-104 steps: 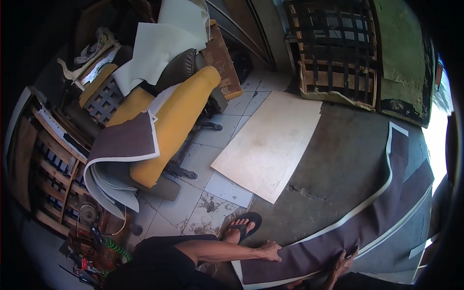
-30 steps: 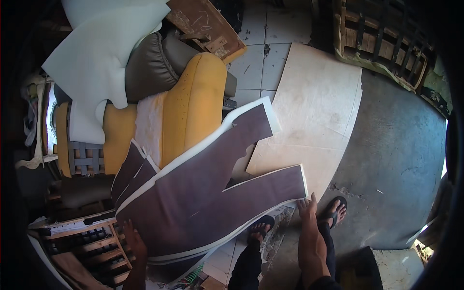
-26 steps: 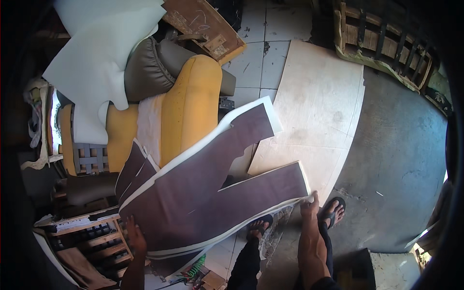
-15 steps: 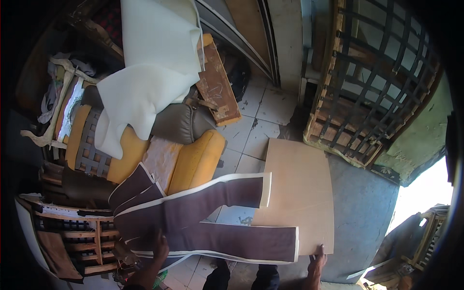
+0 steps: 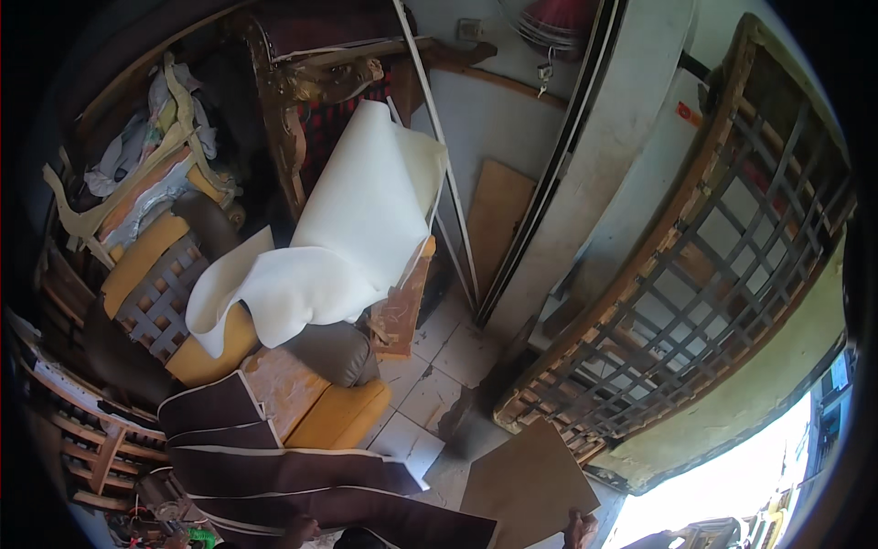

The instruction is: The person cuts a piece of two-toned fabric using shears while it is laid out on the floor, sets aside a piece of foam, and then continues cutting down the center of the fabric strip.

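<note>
At the lower right my right hand (image 5: 581, 529) is closed on the edge of a thin, flat tan sheet (image 5: 526, 485); whether it is cardboard or thin board I cannot tell. Dark brown upholstery pieces (image 5: 366, 514) with cream edges spread across the lower middle, one long strip reaching beside the sheet. My left hand (image 5: 300, 531) is on these pieces, close to the bottom edge of the view. Its fingers are too dark and small to show whether they grip.
White foam sheeting (image 5: 357, 210) drapes over furniture ahead, beside yellow foam cushions (image 5: 343, 416). A wooden frame with woven black webbing (image 5: 677, 274) leans at the right. Slatted wooden frames (image 5: 105, 457) stand at the left. White floor tiles (image 5: 412, 439) show between.
The view has tilted up and turned, so the furniture ahead shows more. The tan sheet now appears angled, with my right hand still at its edge. My left hand stays on the brown pieces.
</note>
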A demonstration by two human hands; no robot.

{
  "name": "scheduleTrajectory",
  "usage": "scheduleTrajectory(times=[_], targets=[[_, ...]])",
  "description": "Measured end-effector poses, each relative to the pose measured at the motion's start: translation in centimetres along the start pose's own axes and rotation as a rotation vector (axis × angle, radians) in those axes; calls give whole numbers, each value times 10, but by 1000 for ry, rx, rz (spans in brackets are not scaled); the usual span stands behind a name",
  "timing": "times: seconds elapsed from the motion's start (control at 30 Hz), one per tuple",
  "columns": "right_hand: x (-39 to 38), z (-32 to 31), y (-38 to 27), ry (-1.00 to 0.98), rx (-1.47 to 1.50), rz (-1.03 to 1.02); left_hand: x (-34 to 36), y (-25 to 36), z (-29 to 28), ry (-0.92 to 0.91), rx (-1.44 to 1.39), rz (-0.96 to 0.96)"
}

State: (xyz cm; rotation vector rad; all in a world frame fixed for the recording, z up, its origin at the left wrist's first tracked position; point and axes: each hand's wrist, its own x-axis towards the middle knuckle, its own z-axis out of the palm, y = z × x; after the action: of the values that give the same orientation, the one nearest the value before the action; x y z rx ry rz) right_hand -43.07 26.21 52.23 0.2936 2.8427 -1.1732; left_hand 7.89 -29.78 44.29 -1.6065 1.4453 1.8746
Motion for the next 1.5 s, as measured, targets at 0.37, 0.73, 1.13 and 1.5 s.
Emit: scheduleTrajectory(times=[0.37, 0.73, 1.13, 1.5], targets=[[86, -45, -225, 656, 100, 438, 50, 249, -23, 126, -119, 43], [113, 41, -122, 890, -1102, -304, 62, 304, 48, 258, 840, 756], [87, -29, -191, 529, -114, 299, 98, 498, 223, -1327, 709, 194], [69, 17, -358, 694, -192, -268, -9, 526, 54, -1029, 510, 401]])
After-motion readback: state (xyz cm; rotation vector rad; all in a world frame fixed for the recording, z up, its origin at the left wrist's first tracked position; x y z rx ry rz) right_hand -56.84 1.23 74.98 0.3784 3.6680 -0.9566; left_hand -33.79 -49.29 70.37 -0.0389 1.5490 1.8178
